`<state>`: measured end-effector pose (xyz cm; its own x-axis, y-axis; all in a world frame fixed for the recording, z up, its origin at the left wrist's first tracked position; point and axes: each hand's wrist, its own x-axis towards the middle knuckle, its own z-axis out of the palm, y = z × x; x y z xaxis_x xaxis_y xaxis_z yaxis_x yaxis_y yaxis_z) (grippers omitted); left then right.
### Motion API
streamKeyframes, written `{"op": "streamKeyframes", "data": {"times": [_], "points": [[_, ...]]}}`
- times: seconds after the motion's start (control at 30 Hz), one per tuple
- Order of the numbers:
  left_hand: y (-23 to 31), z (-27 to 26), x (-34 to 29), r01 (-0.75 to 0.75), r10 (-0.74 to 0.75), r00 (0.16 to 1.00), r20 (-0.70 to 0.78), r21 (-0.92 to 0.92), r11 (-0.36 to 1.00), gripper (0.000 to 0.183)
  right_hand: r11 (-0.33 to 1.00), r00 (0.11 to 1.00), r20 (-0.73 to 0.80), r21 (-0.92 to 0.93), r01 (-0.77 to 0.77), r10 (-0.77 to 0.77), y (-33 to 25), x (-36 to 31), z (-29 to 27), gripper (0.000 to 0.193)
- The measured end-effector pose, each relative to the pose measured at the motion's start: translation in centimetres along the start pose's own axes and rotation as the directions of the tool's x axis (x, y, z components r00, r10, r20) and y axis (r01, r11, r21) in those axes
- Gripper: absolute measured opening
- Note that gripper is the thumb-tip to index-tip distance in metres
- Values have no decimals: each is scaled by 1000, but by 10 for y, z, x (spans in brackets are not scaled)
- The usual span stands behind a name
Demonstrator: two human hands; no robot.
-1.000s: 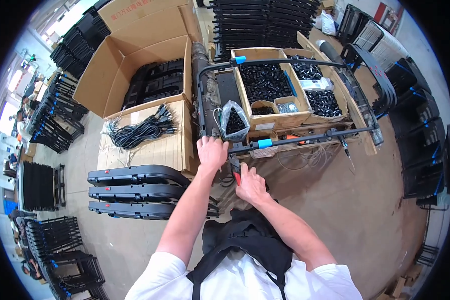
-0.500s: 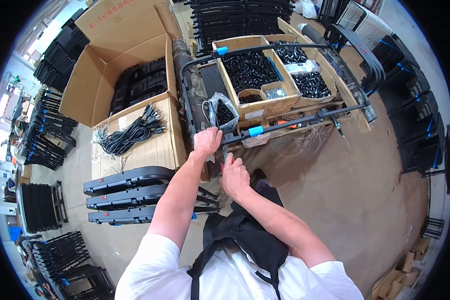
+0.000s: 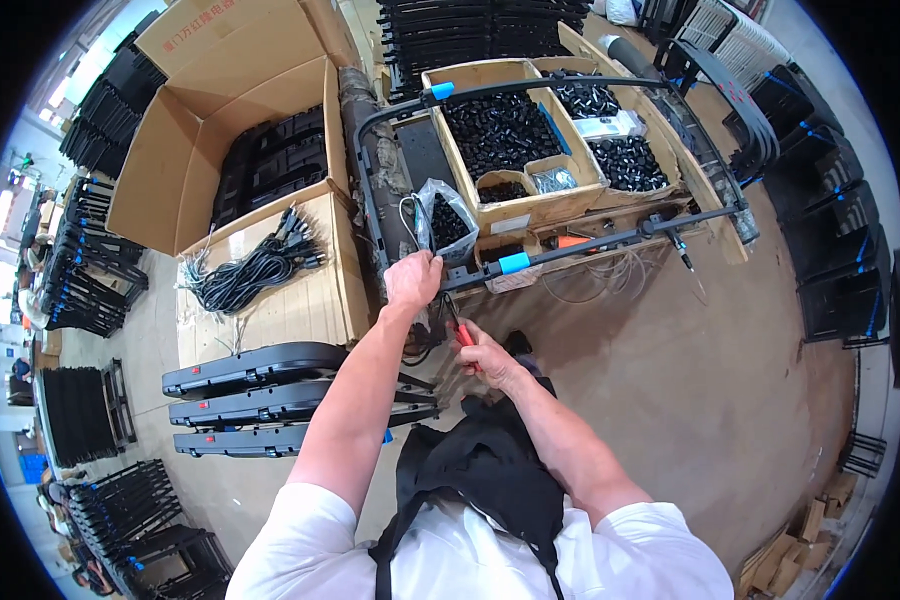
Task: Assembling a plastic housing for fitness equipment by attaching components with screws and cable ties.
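A black tubular metal frame (image 3: pixel 610 240) with blue tape bands lies across the bench. My left hand (image 3: pixel 413 280) is closed around its near left corner. Just below that corner, my right hand (image 3: pixel 488 358) grips red-handled pliers (image 3: pixel 465 336). Their jaws point up toward the underside of the frame corner; what they touch is too small to tell. Beside my left hand stands a clear plastic bag (image 3: pixel 448 222) of small black parts.
Wooden bins (image 3: pixel 515 215) of small black fittings sit inside the frame. An open carton (image 3: pixel 155 180) of black parts and a bundle of black cables (image 3: pixel 255 270) are at left. Black panels (image 3: pixel 260 375) stack below them. Loose wires (image 3: pixel 610 280) hang under the bench's near edge.
My right hand has moved slightly down and right and turned, so the red handles show more. My left hand keeps its hold on the frame. The whole view has shifted slightly.
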<state>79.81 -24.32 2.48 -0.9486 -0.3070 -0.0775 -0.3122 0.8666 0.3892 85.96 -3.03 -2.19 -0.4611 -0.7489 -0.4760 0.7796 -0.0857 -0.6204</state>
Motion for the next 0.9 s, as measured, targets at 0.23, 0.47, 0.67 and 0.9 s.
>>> {"op": "streamKeyframes", "data": {"times": [0.23,0.47,0.67,0.9], "points": [[14,1,1,-2,2,1000,-17,-23,1000,42,280,876,-349,-924,-261,-333,-5,5,-4,64],[22,-7,8,57,-56,997,50,-4,998,41,757,955,-294,-634,-160,-45,-4,-16,-27,30],[2,0,4,76,-76,997,-11,-29,997,38,370,811,-563,-728,-577,158,-47,40,-29,52],[-6,-4,-7,97,-96,988,-122,2,995,32,449,867,-478,-749,-487,144,55,189,-106,34]]}}
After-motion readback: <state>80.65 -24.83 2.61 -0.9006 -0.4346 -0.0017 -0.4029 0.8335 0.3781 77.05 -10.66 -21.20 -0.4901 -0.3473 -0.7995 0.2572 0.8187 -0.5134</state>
